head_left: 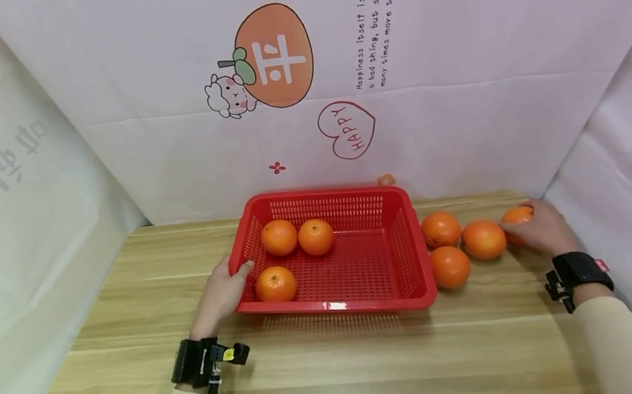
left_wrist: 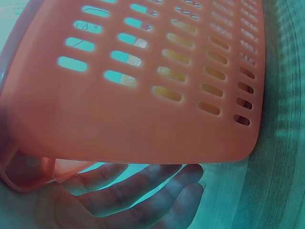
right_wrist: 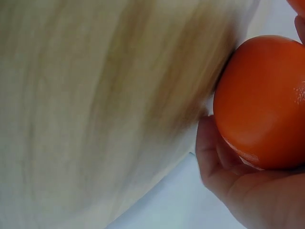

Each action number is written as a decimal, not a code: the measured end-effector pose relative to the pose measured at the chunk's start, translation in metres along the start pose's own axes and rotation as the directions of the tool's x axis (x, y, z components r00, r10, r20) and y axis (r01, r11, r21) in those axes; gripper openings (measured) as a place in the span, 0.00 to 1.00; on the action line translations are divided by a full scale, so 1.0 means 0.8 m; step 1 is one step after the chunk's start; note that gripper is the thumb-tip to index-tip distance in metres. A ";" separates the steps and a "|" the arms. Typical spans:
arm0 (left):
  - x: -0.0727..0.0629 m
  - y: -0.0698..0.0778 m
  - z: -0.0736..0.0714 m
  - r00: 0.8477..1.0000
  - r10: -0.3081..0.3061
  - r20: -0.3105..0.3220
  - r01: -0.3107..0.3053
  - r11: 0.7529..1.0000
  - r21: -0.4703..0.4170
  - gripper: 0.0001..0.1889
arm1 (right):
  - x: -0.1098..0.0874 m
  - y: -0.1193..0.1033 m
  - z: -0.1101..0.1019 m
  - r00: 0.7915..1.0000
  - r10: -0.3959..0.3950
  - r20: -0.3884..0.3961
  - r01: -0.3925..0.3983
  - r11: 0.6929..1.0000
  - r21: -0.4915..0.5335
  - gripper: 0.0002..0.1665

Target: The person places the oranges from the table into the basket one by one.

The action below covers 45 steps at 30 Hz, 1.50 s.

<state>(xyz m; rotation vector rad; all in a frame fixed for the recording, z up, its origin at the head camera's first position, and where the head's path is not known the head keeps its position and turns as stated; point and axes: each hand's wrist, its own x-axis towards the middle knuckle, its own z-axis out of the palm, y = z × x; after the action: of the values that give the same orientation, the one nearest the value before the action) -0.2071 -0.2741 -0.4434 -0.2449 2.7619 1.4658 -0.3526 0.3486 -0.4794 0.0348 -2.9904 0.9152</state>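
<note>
A red plastic basket (head_left: pixel 372 305) with slotted walls stands on the table. My left hand (head_left: pixel 224 291) grips its left rim, thumb over the edge; in the left wrist view the fingers (left_wrist: pixel 138 191) curl along the outer wall. Inside lie three oranges: two side by side at the back left (head_left: pixel 279 237) and one at the front left corner (head_left: pixel 275 285). At the far right my right hand (head_left: pixel 549 229) holds another orange (head_left: pixel 518 215), its fingers wrapped round the fruit in the right wrist view. Part of that orange is hidden by the hand.
Three more oranges sit between the basket and my right hand: one by the back right wall (head_left: pixel 441 230), one by the front right wall (head_left: pixel 451 267), one further right (head_left: pixel 484 239). Printed white sheets (head_left: pixel 451 132) enclose the wooden table (head_left: pixel 340 380) at the back and sides.
</note>
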 end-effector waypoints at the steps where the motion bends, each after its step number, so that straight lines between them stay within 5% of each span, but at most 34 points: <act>1: 0.000 -0.001 0.000 1.000 0.001 -0.001 -0.001 1.000 -0.001 0.25 | -0.001 0.000 0.000 1.000 0.000 0.003 0.000 1.000 -0.002 0.53; 22: 0.001 -0.001 0.000 1.000 -0.005 0.016 0.005 1.000 -0.001 0.26 | -0.006 -0.009 0.004 0.998 -0.051 -0.035 0.049 0.998 -0.036 0.40; 45: -0.001 0.003 -0.001 1.000 -0.028 0.014 0.028 1.000 0.007 0.26 | -0.010 -0.006 -0.004 0.996 -0.052 -0.066 0.052 0.999 -0.012 0.42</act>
<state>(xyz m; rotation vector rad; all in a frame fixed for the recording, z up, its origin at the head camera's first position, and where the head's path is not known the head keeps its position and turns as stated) -0.2064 -0.2734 -0.4412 -0.2713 2.7401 1.4465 -0.3447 0.3463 -0.4739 0.0801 -2.9183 0.8773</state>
